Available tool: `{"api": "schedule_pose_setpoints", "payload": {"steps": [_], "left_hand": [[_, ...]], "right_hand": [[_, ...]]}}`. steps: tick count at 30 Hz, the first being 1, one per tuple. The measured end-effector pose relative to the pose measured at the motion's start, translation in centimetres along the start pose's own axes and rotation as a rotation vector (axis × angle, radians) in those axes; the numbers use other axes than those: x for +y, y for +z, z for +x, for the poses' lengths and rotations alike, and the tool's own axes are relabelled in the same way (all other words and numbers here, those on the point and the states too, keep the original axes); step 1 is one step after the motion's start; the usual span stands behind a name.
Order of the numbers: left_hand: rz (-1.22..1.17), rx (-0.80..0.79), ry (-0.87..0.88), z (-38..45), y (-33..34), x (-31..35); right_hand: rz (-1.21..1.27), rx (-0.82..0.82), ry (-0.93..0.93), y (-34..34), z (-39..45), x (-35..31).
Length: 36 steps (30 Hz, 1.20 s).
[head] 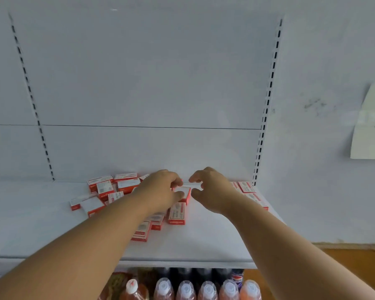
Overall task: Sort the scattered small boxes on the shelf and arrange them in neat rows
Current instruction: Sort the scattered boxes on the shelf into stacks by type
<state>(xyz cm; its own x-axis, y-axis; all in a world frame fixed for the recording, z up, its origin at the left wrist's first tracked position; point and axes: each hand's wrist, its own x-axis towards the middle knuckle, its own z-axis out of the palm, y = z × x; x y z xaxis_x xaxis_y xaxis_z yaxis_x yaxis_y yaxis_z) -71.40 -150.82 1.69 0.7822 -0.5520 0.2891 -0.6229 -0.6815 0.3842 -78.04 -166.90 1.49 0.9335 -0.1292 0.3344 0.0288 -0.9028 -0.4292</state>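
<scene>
Both arms reach over the white shelf [204, 241] — flat, smooth, matte board with a rounded front lip. Left hand [160, 191] pinches a small box [185, 192] between thumb and curled fingers; the box is a flat rectangular carton, red edges, white label face, tilted up off the shelf. Right hand [212, 189] hovers just beside that box, fingers loosely curled, thumb apart, holding nothing; whether a fingertip touches the carton I cannot tell. The rest of the small boxes lie scattered: a loose pile [108, 189] at the back left, some stacked and skewed at odd angles; a few [147, 226] lying flat under the left forearm, one [177, 213] label-up just in front of the held box; another cluster [247, 189] at the back right, partly hidden behind the right wrist. Print on the labels is too blurred to read. Back panel [149, 83] is plain white sheet with two slotted upright rails [266, 109] and a thin horizontal seam. On the level below — a row of plastic bottles [207, 289] with white caps, orange-red liquid, dark bottles behind them. A pale sheet of paper [370, 126] hangs on the wall to the right.
</scene>
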Motion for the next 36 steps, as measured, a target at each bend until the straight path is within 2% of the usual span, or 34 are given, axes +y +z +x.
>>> {"api": "schedule_pose_setpoints", "payload": {"steps": [8, 13, 18, 23, 28, 30, 32, 36], "left_hand": [[0.130, 0.013, -0.022, -0.9, -2.6, -7.5], [0.077, -0.030, 0.004, 0.2, -2.3, -8.5], [0.074, -0.042, 0.044, 1.3, -2.0, -8.4], [0.140, -0.151, 0.082, 2.1, -2.3, -8.6], [0.165, -0.213, 0.117, 2.6, -2.3, -8.2], [0.139, -0.195, 0.108, 2.7, -2.4, -8.2], [0.076, -0.168, 0.071, 2.6, -2.3, -8.4], [-0.017, -0.121, 0.009, 2.0, -2.0, -8.5]], "right_hand": [[-0.065, -0.020, 0.078, 4.0, 1.7, -4.5], [-0.130, -0.058, 0.153, 4.7, 2.4, -4.5], [-0.100, -0.068, 0.154, 4.7, 3.5, -4.8], [-0.199, -0.264, 0.116, 4.7, 4.5, -5.7], [-0.166, -0.197, 0.243, 4.6, 4.5, -4.4], [-0.154, -0.250, 0.316, 4.7, 4.5, -3.8], [-0.051, -0.284, 0.382, 5.0, 4.5, -3.4], [0.113, -0.205, 0.412, 4.9, 4.6, -3.0]]}}
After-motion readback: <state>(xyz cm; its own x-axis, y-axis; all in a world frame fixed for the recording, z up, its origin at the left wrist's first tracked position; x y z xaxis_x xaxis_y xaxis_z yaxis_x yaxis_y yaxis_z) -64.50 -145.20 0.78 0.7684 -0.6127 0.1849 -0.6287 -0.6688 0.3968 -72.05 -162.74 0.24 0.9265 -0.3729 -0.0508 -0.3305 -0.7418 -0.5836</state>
